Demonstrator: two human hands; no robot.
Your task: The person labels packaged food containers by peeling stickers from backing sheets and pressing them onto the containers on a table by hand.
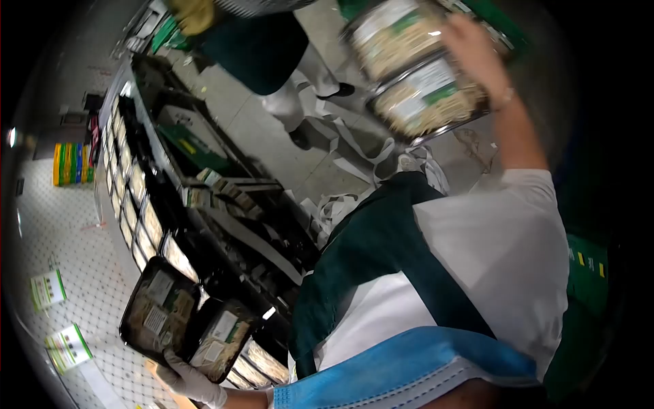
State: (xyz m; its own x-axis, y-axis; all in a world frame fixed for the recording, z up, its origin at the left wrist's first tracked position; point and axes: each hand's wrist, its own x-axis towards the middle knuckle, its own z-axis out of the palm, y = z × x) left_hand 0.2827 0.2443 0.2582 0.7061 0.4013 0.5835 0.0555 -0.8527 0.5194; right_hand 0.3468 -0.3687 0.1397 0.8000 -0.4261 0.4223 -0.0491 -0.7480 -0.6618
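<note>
At the lower left my left hand [194, 380], in a white glove, grips the edge of a black plastic food tray [160, 310] with a clear cover and white labels. A second labelled tray [221, 339] leans against it, close to the same hand. My right hand [471, 54] is at the upper right, blurred, its fingers bent over the edge of a film-covered tray [398, 41]. Another such tray [430, 99] sits directly beside it, under my wrist. Pale, strand-like food fills these trays; I cannot tell its exact kind.
Rows of filled trays [139, 198] line the table edge at left. Printed cards [68, 347] lie on the patterned surface [88, 259]. Another person in a dark apron [255, 51] stands ahead. Loose white strapping [354, 153] litters the floor near my feet. Green crates [587, 269] stand at right.
</note>
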